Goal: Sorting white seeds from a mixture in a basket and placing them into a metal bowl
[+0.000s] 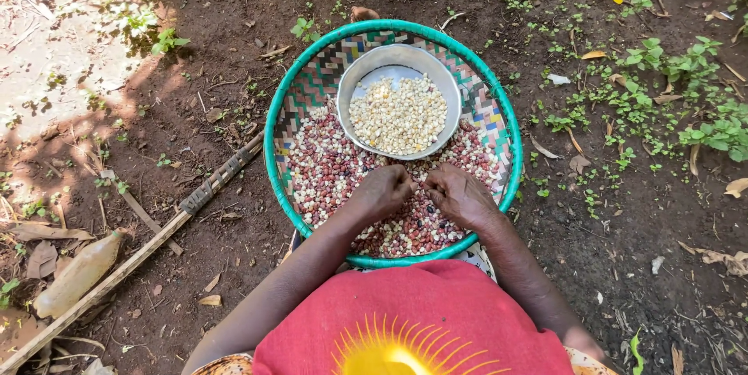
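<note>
A round woven tray with a green rim [276,102] rests on my lap and holds a mix of red beans and pale maize kernels [323,168]. A metal bowl [366,71] sits in the tray's far half with several pale kernels [399,116] inside. My left hand [382,192] and my right hand [460,196] lie knuckles-up on the mixed grains at the near side, fingertips almost meeting. Their fingers are curled into the grains; whether they pinch any is hidden.
Bare brown soil surrounds the tray. A long stick [140,246] lies diagonally at the left, with a dirty plastic bottle [78,274] beside it. Small green weeds [662,102] and dry leaves spread on the right. My red shirt [413,320] fills the bottom.
</note>
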